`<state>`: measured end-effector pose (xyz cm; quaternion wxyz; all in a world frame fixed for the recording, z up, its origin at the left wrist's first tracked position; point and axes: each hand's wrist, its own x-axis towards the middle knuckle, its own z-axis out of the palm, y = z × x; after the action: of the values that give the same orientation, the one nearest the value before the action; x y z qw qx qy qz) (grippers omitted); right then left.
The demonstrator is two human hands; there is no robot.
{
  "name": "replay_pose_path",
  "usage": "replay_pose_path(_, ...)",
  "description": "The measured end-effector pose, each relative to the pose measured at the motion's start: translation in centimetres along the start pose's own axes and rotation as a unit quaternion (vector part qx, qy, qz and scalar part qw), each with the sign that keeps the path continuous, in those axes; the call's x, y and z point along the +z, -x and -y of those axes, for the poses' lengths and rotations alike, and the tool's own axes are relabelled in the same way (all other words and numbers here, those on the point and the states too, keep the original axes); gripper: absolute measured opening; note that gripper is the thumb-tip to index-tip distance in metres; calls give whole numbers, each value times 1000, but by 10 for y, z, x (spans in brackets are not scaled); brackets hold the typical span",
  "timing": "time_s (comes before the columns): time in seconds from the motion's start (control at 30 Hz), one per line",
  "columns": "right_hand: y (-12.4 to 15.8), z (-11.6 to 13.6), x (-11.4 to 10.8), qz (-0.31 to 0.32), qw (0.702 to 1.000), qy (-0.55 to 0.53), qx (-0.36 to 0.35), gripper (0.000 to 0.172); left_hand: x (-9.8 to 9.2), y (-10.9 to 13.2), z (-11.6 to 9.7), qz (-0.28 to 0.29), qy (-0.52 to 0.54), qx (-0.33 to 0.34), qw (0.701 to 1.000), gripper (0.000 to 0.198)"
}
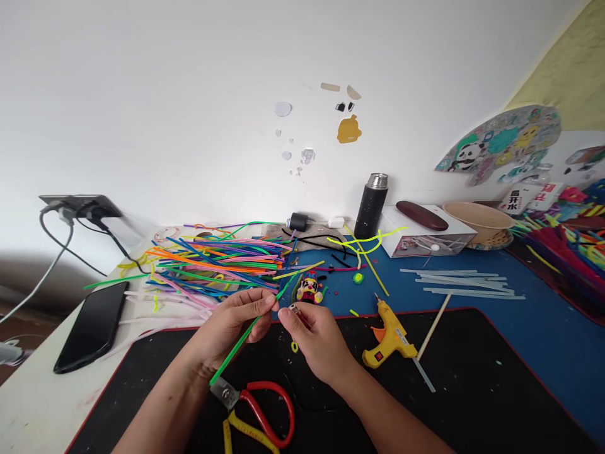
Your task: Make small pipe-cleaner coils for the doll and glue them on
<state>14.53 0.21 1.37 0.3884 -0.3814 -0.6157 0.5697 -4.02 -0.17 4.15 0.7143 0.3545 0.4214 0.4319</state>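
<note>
My left hand (231, 328) is closed in a pinch on a green pipe cleaner (246, 337) that slants down toward the scissors. My right hand (314, 340) is closed, its fingertips pinched on a small pale piece (292, 309) right beside the left fingertips. A small colourful pipe-cleaner figure (309, 288) lies just beyond both hands. A small yellow loop (294, 347) rests on the black mat (472, 391) under my right hand.
Red-handled scissors (265, 410) lie near my left wrist. A yellow glue gun (390, 334) and a wooden stick (433, 335) sit right of my hands. A heap of coloured pipe cleaners (212, 261), a phone (92, 325), glue sticks (463, 282), a black flask (371, 205) and a box (425, 236) surround them.
</note>
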Motion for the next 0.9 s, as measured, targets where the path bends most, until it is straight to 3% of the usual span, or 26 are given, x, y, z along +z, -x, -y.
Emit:
replay_pose_path(0.33,-1,2,5,-65,995,71,-4,45,1,2,-1,-8,-69,-5,998,44)
replay_pose_path(0.6,-2,0,8,-69,993,94,8,35,3,6,-6,-6,-116,2,993,45)
replay_pose_path(0.9,-2,-3,9,-53,992,112,17,38,4,9,-7,11,-135,-6,991,40)
